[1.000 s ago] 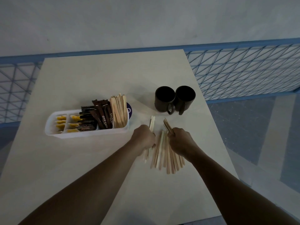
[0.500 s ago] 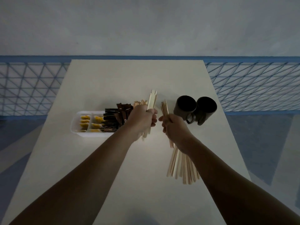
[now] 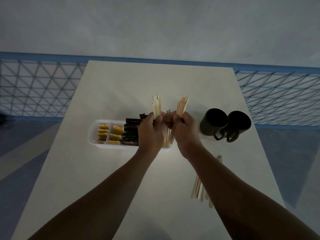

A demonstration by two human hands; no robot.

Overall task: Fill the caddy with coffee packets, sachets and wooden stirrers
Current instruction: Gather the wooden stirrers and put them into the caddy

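A white caddy point(image 3: 94, 134) lies across the table, with yellow sachets point(image 3: 103, 131) in its left cells and dark coffee packets point(image 3: 130, 130) in the middle. My left hand point(image 3: 150, 131) grips a small bundle of wooden stirrers point(image 3: 156, 107) upright over the caddy's right end. My right hand point(image 3: 184, 130) grips a second bundle of stirrers point(image 3: 182, 105) beside it, the two hands almost touching. More stirrers point(image 3: 168, 135) stand in the caddy's right end between my hands. Loose stirrers point(image 3: 199, 187) lie on the table, partly hidden under my right forearm.
Two dark mugs point(image 3: 225, 124) stand side by side right of my hands. The pale table point(image 3: 112, 179) runs to a blue railing with mesh point(image 3: 38, 89) at its far edge. Floor shows to both sides of the table.
Both hands have lifted stirrers off the table pile and carried them up and left, over the caddy's right end. The head view has shifted, so the remaining pile now lies lower right.
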